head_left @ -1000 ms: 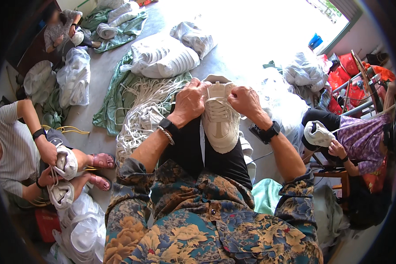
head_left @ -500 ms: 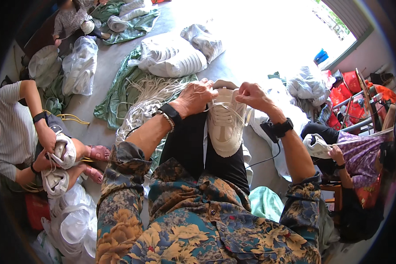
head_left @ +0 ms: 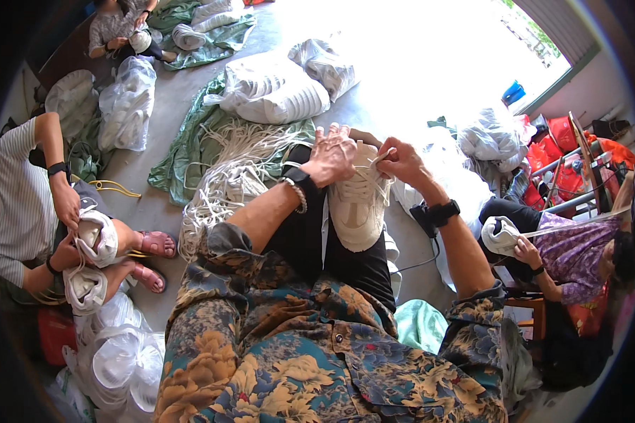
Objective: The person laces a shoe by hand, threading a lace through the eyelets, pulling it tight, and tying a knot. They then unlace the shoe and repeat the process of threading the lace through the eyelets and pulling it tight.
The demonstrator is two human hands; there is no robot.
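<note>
A cream-white lace-up sneaker [head_left: 358, 222] rests on my black-trousered thigh, its toe toward me. White laces [head_left: 360, 185] cross its front. My left hand [head_left: 329, 156] lies against the upper left side of the shoe, back of the hand up and fingers bent; what they grip is hidden. A pale lace loop [head_left: 287, 156] shows just left of that hand. At the shoe's upper right, my right hand [head_left: 402, 162] pinches a shoelace between thumb and fingertips. The shoe's opening is partly covered by my hands.
A heap of loose white laces [head_left: 226, 166] lies on green sheeting [head_left: 173, 166] ahead left. Beyond it are plastic-wrapped white bundles [head_left: 275, 88]. Co-workers with white shoes [head_left: 97, 240] sit at left, far left and right. A dark cable [head_left: 430, 255] hangs near my right wrist.
My left hand has moved right and slightly down, closer over the shoe. My right hand has shifted a little, and a lace now shows in its pinch.
</note>
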